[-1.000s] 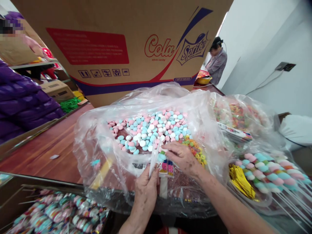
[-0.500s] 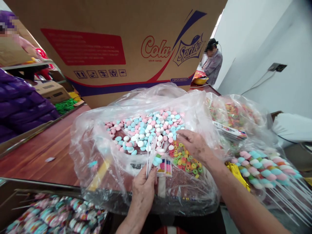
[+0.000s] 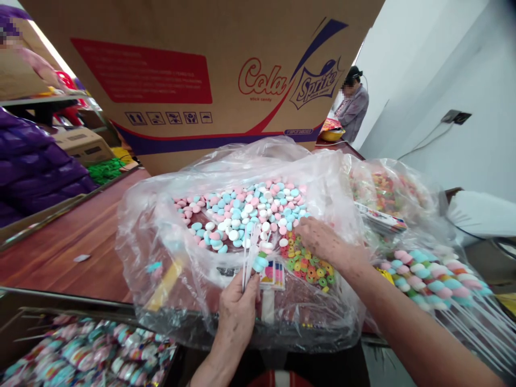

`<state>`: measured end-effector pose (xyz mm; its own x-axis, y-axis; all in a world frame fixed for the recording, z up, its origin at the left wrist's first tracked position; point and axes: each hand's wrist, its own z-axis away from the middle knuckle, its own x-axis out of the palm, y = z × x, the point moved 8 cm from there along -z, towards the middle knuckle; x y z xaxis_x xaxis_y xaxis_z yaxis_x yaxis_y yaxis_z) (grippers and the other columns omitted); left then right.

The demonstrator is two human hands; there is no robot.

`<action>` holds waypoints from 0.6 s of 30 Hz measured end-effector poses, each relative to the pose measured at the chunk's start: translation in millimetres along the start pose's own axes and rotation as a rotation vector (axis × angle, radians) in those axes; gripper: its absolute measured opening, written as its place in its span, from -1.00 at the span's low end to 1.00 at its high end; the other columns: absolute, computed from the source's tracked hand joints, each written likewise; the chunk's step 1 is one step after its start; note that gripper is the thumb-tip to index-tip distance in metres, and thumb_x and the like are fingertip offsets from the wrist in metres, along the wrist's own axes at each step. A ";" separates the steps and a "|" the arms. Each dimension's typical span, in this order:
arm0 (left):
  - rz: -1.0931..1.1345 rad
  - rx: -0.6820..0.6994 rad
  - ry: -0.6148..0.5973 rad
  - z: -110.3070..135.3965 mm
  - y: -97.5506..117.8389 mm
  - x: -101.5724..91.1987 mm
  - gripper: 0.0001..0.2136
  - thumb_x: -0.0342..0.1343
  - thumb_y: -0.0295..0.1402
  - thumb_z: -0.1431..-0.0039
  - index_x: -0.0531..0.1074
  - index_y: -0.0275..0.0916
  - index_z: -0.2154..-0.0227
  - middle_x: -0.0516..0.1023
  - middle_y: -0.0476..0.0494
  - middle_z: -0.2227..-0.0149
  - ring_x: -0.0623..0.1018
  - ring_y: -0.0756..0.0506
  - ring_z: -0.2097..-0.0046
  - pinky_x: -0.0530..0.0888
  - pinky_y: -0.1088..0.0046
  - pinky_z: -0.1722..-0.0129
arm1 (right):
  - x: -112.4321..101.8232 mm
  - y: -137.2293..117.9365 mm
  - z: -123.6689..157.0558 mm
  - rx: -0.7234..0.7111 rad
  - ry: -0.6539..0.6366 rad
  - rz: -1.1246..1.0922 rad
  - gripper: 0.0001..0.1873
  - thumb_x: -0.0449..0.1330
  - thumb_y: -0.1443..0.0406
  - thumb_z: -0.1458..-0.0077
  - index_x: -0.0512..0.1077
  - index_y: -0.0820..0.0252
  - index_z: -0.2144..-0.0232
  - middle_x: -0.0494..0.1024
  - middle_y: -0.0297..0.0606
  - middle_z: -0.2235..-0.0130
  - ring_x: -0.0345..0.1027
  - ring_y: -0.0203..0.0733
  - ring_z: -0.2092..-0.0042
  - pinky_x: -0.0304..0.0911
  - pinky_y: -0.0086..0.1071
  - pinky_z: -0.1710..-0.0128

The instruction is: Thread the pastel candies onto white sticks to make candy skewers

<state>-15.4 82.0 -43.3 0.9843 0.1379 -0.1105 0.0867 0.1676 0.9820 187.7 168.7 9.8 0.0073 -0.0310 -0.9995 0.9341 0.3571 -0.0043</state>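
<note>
My left hand (image 3: 237, 303), closed, grips a bunch of white sticks (image 3: 250, 247) that point upward. Blue candy pieces (image 3: 260, 262) with a green one above them sit by the sticks, just over my thumb. My right hand (image 3: 318, 239) is over the upper edge of a pile of red, yellow and green ring candies (image 3: 308, 263). Its fingers are bunched and curled down; whatever is between them is hidden. Pink, blue and white round candies (image 3: 245, 207) lie spread behind both hands on a clear plastic bag (image 3: 141, 231).
A big cardboard box (image 3: 226, 70) stands behind the bag. Finished-looking candy sticks (image 3: 439, 279) lie at the right, below bagged ring candies (image 3: 382, 185). A box of wrapped candies (image 3: 92, 349) is at lower left. Another person (image 3: 355, 105) stands farther back.
My right hand's fingers have drawn in and curled down at the edge of the ring candies. My left hand keeps its hold on the sticks. The view has shifted slightly.
</note>
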 end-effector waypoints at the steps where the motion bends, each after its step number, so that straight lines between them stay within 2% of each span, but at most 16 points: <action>1: -0.005 0.003 -0.001 0.2 0.8 0.1 -0.73 0.08 -0.16 -0.12 0.34 -0.23 0.57 0.24 0.11 0.67 0.20 0.06 0.61 0.15 0.57 0.63 | -1.3 -0.4 -0.8 -0.008 -0.008 -0.009 -0.72 0.03 0.55 -0.07 0.42 0.22 0.23 0.46 -0.15 0.17 0.27 -0.14 0.12 0.16 -0.36 0.11; 6: 0.008 -0.021 -0.004 1.2 2.4 0.9 -0.74 0.08 -0.16 -0.11 0.34 -0.23 0.55 0.21 0.13 0.68 0.18 0.06 0.63 0.14 0.57 0.64 | -10.9 -2.8 -3.9 -0.008 -0.006 -0.089 -0.73 -0.02 0.54 -0.08 0.40 0.25 0.26 0.46 -0.12 0.20 0.27 -0.13 0.16 0.14 -0.35 0.17; 9: 0.016 -0.030 -0.016 1.6 2.8 2.1 -0.74 0.08 -0.16 -0.10 0.33 -0.23 0.56 0.20 0.13 0.69 0.18 0.05 0.64 0.14 0.57 0.65 | -14.3 1.0 -7.3 0.011 0.004 -0.168 -0.77 -0.03 0.48 -0.12 0.40 0.23 0.27 0.48 -0.19 0.28 0.27 -0.18 0.27 0.12 -0.38 0.27; 12: 0.019 -0.020 -0.015 1.6 3.8 2.1 -0.75 0.08 -0.17 -0.10 0.35 -0.23 0.55 0.22 0.12 0.68 0.18 0.06 0.63 0.13 0.58 0.65 | -16.5 3.2 -10.4 -0.020 0.005 -0.270 -0.77 -0.02 0.44 -0.13 0.42 0.22 0.28 0.49 -0.26 0.29 0.29 -0.24 0.29 0.11 -0.42 0.27; 18: -0.024 -0.012 0.005 1.9 5.3 0.3 -0.74 0.07 -0.17 -0.10 0.35 -0.23 0.57 0.23 0.11 0.68 0.19 0.06 0.63 0.15 0.57 0.64 | -13.4 -8.0 -10.5 -0.087 -0.050 -0.393 -0.80 0.07 0.43 -0.03 0.48 0.19 0.48 0.51 -0.35 0.40 0.30 -0.30 0.38 0.13 -0.47 0.35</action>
<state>-14.4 81.0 -37.8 0.9811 0.1383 -0.1350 0.1088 0.1823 0.9772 176.3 176.1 22.8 -0.3254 -0.2252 -0.9184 0.8353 0.3868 -0.3908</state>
